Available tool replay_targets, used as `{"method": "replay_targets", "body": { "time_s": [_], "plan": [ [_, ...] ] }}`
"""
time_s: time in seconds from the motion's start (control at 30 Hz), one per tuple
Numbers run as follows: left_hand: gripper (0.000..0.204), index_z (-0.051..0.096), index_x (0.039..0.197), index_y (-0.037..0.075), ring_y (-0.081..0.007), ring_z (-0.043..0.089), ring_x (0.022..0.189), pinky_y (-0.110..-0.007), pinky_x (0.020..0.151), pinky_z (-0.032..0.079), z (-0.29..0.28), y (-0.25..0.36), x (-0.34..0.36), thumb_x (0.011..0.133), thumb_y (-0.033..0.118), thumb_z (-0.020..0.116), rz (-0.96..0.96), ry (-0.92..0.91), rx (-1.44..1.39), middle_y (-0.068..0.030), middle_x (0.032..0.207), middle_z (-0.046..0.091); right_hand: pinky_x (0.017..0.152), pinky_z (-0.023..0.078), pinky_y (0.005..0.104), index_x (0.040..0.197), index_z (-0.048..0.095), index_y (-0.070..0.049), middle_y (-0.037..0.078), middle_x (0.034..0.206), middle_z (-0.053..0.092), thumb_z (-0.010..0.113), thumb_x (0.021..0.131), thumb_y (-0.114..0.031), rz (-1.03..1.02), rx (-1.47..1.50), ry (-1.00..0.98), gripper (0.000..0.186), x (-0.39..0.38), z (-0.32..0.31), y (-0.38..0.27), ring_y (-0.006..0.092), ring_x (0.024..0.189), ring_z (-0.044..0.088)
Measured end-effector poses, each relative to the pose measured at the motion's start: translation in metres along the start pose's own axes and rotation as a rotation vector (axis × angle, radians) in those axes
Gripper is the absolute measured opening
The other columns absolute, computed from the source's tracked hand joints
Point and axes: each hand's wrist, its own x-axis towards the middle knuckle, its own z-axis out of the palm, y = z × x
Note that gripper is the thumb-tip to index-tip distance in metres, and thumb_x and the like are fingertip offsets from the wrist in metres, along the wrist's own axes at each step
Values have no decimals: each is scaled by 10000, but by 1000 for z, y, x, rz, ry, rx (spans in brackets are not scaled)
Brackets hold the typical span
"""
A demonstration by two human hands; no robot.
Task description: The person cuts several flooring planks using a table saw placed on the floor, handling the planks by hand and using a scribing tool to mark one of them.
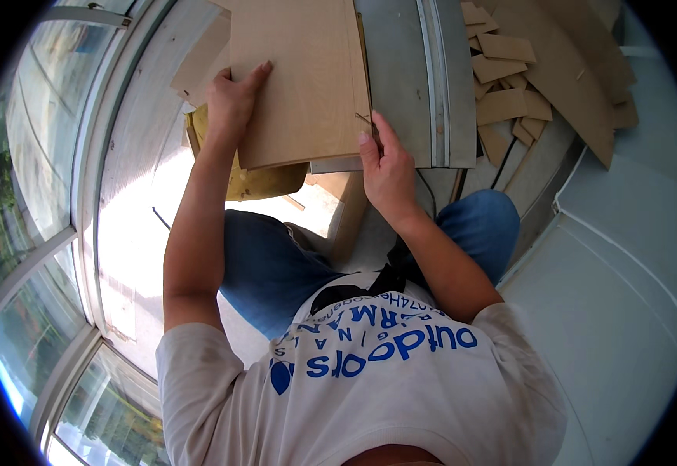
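A flat, light brown wooden board (299, 78) lies in front of me, partly over the left side of a grey metal table (400, 85). My left hand (233, 101) is closed on the board's left edge, thumb on top and the other fingers hidden. At the near right corner, my right hand (387, 167) grips the board's edge between thumb and forefinger. Beside those fingertips is a thin dark sliver (364, 118), too small to make out. Beneath the board shows a yellow, rounded object (264, 183), mostly covered.
A metal rail (436, 85) runs along the table's right part. Farther right lies a pile of small cut board pieces (505, 105), with a large brown sheet (567, 70) next to it. White panels (618, 233) stand on the right; framed windows (43, 155) line the left.
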Motion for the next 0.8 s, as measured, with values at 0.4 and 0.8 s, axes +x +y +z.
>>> {"method": "replay_targets", "body": {
  "time_s": [0.4, 0.8],
  "plan": [
    [664, 678, 1103, -124, -308, 755, 802, -400, 761, 607, 3, -17, 11, 830, 460, 835, 39, 7, 6, -248, 957, 751, 858, 559, 490, 1399, 548, 50, 293, 1154, 693, 531, 1052, -168, -38, -143, -69, 410, 0, -4, -8, 452, 995, 690],
    [802, 630, 1131, -140, -296, 750, 690, -389, 688, 624, 8, -24, 13, 806, 563, 836, 111, 7, 133, -240, 884, 738, 818, 572, 481, 1417, 530, 35, 267, 1089, 715, 521, 1053, -185, -106, -248, -53, 425, 0, -1, -2, 422, 944, 709]
  ]
}}
